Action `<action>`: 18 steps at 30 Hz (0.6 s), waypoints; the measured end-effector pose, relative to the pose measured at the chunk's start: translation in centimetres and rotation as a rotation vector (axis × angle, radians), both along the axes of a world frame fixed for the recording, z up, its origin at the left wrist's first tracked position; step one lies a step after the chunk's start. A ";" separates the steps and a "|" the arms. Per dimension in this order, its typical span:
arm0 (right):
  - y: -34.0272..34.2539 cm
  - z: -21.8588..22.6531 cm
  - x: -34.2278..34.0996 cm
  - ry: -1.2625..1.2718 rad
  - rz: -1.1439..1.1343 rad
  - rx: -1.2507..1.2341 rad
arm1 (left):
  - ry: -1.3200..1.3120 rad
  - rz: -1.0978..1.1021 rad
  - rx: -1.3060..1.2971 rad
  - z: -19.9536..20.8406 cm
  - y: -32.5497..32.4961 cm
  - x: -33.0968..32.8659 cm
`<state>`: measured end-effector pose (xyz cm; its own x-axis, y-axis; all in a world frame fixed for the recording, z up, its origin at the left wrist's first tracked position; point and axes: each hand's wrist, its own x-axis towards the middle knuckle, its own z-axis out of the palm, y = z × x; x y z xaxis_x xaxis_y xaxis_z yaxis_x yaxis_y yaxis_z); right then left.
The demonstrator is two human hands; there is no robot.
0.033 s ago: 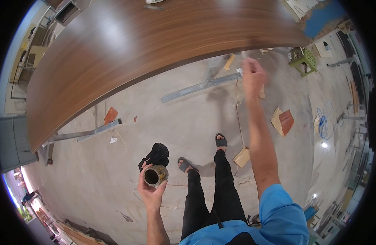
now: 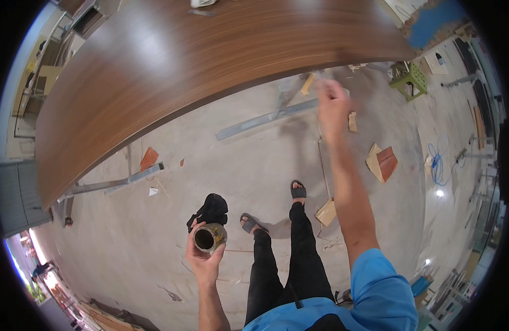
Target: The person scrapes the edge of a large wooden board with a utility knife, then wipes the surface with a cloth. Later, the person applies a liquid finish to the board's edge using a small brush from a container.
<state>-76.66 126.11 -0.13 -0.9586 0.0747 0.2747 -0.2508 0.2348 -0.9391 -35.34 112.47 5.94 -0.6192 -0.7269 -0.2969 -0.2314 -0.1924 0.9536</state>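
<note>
My left hand is wrapped round a round, open-topped can with a dark inside and yellowish-brown stains on its wall. A crumpled black cloth or bag shows just beyond the can; I cannot tell whether my fingers touch it. Out in front, my right hand hovers just on the near side of the brown wood-grain tabletop. Its fingers look curled together but are blurred, and whatever they may hold cannot be made out.
Grey metal legs extend below the tabletop. Scraps of brown board and a cardboard piece lie on the floor. A green stool stands at the right, with a coiled blue cable nearer. Something white rests on the tabletop.
My right hand has shifted slightly left and back from the tabletop's edge. My left hand and the can have hardly moved.
</note>
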 end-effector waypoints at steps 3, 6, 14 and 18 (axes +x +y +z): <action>0.8 -1.0 -0.6 0.074 0.069 0.057 | -0.020 -0.074 -0.003 0.3 1.4 -1.9; 3.3 -0.5 -3.2 0.006 -0.059 0.060 | -0.008 -0.093 -0.032 0.4 1.7 -3.6; 4.0 -0.4 -4.5 0.111 0.061 0.113 | -0.003 -0.132 -0.011 0.2 2.6 -8.1; 6.2 -3.0 -7.4 0.008 -0.072 0.138 | 0.011 -0.151 -0.048 0.2 3.3 -9.7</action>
